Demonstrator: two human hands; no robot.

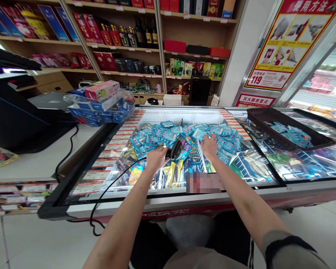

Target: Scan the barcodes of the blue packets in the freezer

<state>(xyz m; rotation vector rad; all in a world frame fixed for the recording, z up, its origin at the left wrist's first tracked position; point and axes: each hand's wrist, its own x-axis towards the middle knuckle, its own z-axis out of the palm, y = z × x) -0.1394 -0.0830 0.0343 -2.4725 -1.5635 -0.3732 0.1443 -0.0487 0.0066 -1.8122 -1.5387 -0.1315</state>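
My left hand [156, 158] is closed around the handle of a black barcode scanner [176, 150], its head pointing over the freezer glass. A black cable runs from the scanner down to the left. Small blue packets lie on the glass in two loose piles, a left pile [149, 138] and a right pile [228, 140]. At the left edge of the right pile, my right hand [209, 146] rests with slightly bent, parted fingers touching the packets. No packet shows clearly gripped in it. A pixelated flat object [203, 183] lies at the front edge between my forearms.
Under the glass of the chest freezer [168, 196] are wire baskets with colourful packs. A dark tray [291, 129] with more blue packets stands on the right. Plastic-wrapped boxes [100, 102] and a black checkout machine [14, 104] stand left. Stocked shelves [123, 48] line the back.
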